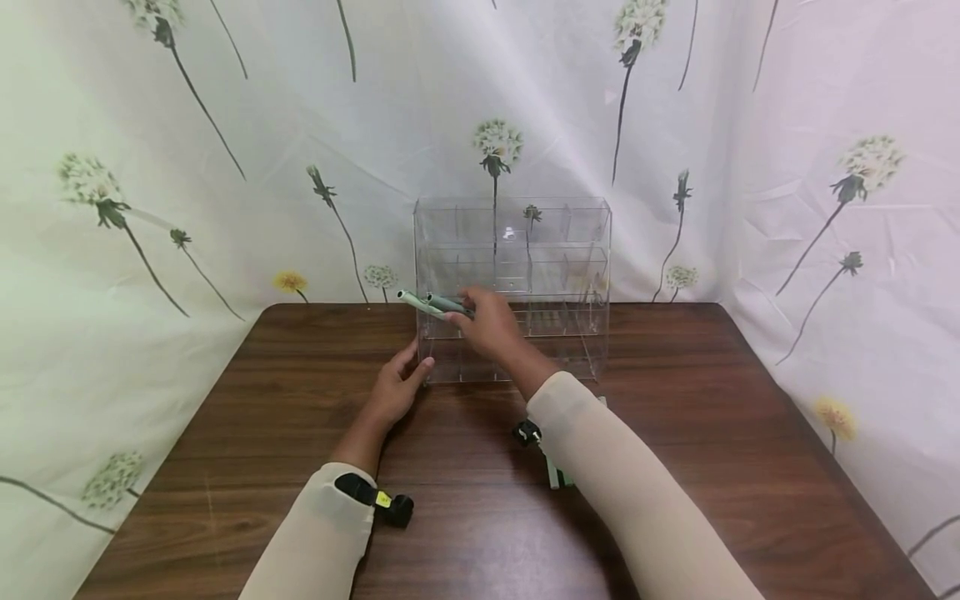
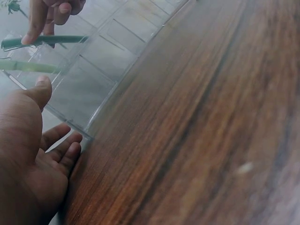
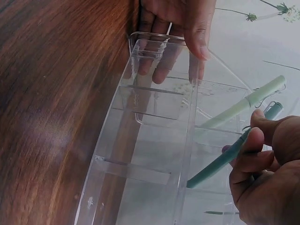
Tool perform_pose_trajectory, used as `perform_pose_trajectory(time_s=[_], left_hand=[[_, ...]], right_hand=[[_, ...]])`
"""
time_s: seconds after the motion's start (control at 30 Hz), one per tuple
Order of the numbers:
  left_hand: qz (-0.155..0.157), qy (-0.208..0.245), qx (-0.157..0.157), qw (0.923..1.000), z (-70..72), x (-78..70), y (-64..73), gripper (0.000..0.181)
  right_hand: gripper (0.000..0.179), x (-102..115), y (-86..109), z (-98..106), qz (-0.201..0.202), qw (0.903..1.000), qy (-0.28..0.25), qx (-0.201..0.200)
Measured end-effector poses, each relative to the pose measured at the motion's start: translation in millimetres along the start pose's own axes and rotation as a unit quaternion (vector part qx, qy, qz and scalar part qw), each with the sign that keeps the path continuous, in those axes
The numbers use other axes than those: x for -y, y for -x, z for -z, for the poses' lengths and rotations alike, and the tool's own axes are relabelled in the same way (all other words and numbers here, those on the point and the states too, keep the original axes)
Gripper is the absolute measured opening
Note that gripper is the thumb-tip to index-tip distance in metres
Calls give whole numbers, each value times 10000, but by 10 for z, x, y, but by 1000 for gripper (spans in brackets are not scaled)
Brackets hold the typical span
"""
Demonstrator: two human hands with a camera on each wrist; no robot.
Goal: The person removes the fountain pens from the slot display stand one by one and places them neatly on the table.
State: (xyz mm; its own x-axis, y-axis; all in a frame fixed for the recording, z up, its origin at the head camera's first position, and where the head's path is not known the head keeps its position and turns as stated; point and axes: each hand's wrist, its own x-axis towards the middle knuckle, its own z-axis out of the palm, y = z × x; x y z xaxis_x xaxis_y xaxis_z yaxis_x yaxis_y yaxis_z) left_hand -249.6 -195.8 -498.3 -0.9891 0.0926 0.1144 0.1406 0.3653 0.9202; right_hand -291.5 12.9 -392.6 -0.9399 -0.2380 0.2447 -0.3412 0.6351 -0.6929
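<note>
A clear acrylic tiered organizer (image 1: 609,267) with divided compartments stands at the back of the table. My right hand (image 1: 491,323) pinches a dark green pen (image 3: 215,165) near its clip end, and its lower end points into a compartment at the left side. Beside it a light green pen (image 3: 234,110) leans at a slant, its lower part within the organizer and its upper end sticking out. My left hand (image 1: 393,387) rests against the organizer's left side, fingers extended along the side wall and thumb by the front edge.
Green and white stick-like items (image 1: 558,477) lie on the brown wooden table (image 1: 465,533), partly hidden under my right sleeve (image 1: 622,475). A white curtain (image 1: 360,150) with a dandelion print hangs right behind the organizer and along both sides.
</note>
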Motion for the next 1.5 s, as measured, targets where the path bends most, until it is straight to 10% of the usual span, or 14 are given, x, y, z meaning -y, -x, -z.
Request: perform_pose_trajectory(time_s=[1.03, 1.5], left_hand=[[-45, 13, -1, 10000, -8, -21, 8, 66], [26, 32, -66, 10000, -20, -25, 10, 65]], right_hand=[[20, 13, -1, -43, -439, 9953, -815, -277], [26, -18, 36, -54, 420, 9862, -997, -1253]])
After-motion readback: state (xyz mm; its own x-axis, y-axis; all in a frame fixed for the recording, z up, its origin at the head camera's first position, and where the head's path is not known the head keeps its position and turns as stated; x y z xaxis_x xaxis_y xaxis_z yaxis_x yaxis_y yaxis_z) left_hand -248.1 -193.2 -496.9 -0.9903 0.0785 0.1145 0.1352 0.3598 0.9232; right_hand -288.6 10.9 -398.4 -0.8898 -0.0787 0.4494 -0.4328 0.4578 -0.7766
